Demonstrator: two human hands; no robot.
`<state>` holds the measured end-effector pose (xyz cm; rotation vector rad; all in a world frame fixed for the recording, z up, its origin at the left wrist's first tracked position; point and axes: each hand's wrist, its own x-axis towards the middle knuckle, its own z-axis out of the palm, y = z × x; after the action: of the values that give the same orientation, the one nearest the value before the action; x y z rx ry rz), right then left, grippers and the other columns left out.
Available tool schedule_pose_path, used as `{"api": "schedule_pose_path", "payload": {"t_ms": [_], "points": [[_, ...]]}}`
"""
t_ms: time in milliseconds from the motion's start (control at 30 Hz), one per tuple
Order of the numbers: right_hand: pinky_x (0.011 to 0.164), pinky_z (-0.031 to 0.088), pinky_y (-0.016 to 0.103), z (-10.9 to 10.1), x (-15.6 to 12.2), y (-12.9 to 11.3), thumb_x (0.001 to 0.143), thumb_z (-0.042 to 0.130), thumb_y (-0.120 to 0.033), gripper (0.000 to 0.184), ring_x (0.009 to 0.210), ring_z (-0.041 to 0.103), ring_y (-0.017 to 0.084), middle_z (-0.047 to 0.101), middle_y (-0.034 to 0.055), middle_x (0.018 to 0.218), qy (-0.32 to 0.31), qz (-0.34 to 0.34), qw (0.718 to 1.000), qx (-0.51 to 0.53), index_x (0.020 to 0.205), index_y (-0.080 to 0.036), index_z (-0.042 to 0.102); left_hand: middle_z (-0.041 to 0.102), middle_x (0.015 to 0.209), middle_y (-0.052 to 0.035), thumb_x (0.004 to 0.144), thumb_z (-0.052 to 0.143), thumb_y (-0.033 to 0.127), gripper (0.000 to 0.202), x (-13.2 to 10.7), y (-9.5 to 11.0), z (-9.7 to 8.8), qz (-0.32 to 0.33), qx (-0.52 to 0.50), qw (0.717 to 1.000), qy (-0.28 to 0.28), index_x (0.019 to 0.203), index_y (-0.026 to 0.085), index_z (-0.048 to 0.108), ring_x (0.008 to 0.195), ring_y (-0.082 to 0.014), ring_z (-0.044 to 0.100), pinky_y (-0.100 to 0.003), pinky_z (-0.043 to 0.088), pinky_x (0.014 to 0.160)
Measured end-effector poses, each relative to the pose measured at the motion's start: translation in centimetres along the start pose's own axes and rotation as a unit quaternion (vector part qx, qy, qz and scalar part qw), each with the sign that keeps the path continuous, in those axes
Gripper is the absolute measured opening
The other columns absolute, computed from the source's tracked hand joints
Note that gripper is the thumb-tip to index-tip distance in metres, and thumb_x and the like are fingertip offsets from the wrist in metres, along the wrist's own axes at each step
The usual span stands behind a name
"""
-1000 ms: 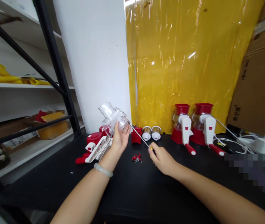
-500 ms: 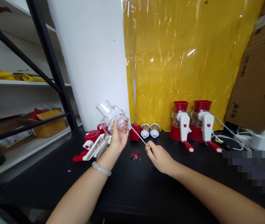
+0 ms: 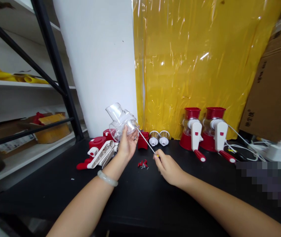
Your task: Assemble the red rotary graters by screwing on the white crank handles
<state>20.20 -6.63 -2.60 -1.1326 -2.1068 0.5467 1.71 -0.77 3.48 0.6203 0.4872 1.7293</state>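
Note:
My left hand (image 3: 127, 146) is raised above the black table (image 3: 135, 194) and grips a clear plastic housing (image 3: 120, 120) with a chute on top. My right hand (image 3: 168, 168) is closed round the handle of a thin screwdriver (image 3: 147, 143), whose metal shaft slants up to the left and meets the right end of the clear housing. A small heap of red caps and screws (image 3: 143, 164) lies on the table between my hands. A bracelet sits on my left wrist.
Red and white crank parts (image 3: 98, 153) lie left of my left hand. Two steel drums (image 3: 159, 137) and a red block (image 3: 142, 143) stand behind. Two assembled red grinders (image 3: 206, 131) stand at the right, with white cables (image 3: 254, 149), cardboard boxes and yellow film. A shelf rack is left.
My hands hold the same grip on housing and screwdriver. The view has shifted slightly; the housing sits a little higher and more tilted than before.

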Motion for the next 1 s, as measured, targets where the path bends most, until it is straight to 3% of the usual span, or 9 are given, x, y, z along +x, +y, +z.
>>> {"api": "schedule_pose_path", "payload": {"t_ms": [333, 500, 700, 1000], "points": [[0.056, 0.030, 0.025, 0.45, 0.04, 0.69, 0.103, 0.030, -0.037, 0.020, 0.052, 0.050, 0.014, 0.050, -0.0039, 0.062, 0.010, -0.015, 1.000, 0.004, 0.095, -0.023, 0.042, 0.075, 0.088, -0.0063, 0.090, 0.064, 0.054, 0.040, -0.60, 0.30, 0.43, -0.022, -0.019, 0.999, -0.024, 0.102, 0.016, 0.068, 0.076, -0.0125, 0.070, -0.021, 0.054, 0.067], [0.059, 0.029, 0.026, 0.41, 0.07, 0.60, 0.103, 0.030, -0.037, 0.020, 0.056, 0.049, 0.015, 0.051, -0.0023, 0.067, 0.013, -0.014, 1.000, -0.008, 0.095, -0.023, 0.041, 0.077, 0.097, -0.0104, 0.093, 0.061, 0.049, 0.036, -0.83, 0.28, 0.46, -0.022, -0.021, 0.999, -0.032, 0.105, 0.016, 0.067, 0.088, -0.0149, 0.074, -0.023, 0.056, 0.076], [0.064, 0.030, 0.028, 0.43, 0.09, 0.51, 0.102, 0.029, -0.037, 0.020, 0.064, 0.051, 0.016, 0.053, 0.0002, 0.073, 0.013, -0.017, 0.999, -0.041, 0.094, -0.023, 0.041, 0.077, 0.102, -0.0110, 0.086, 0.070, 0.044, 0.037, -0.90, 0.33, 0.27, -0.030, -0.028, 0.998, -0.044, 0.110, 0.016, 0.065, 0.097, -0.0184, 0.075, -0.026, 0.055, 0.085], [0.063, 0.029, 0.028, 0.35, 0.05, 0.23, 0.102, 0.030, -0.037, 0.019, 0.063, 0.051, 0.016, 0.054, 0.0006, 0.074, -0.004, 0.002, 0.998, -0.065, 0.093, -0.023, 0.039, 0.078, 0.097, -0.0093, 0.084, 0.070, 0.032, 0.031, -0.74, 0.62, 0.24, -0.038, -0.027, 0.998, -0.045, 0.111, 0.017, 0.062, 0.097, -0.0174, 0.075, -0.027, 0.053, 0.090]]}}
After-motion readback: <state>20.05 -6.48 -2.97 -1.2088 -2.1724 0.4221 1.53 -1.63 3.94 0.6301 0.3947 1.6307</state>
